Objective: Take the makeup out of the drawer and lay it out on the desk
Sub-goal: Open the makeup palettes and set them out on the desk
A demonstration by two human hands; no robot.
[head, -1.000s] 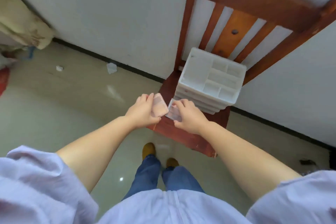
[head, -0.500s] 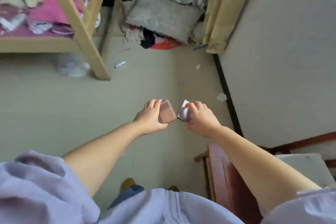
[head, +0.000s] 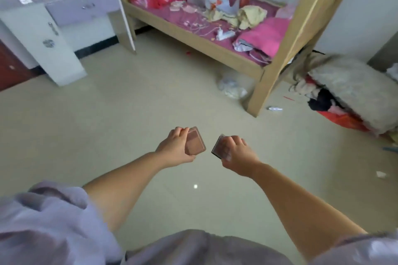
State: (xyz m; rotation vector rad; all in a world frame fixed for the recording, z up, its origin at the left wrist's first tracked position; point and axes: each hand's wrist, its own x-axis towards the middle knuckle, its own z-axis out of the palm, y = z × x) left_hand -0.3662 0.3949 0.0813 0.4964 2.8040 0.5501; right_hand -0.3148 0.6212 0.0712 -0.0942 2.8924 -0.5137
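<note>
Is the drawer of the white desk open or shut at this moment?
Shut. The lilac drawer front sits flush under the top of the white desk, with no gap showing; the view is somewhat blurred there.

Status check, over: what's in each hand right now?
Left hand grips pink compact. Right hand grips dark-edged compact. Desk far left, open floor between.

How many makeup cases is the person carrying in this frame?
2. A pinkish compact case is held in the left hand, and a darker-edged case is gripped in the right hand. Anything tucked behind the fingers would be hidden.
</note>
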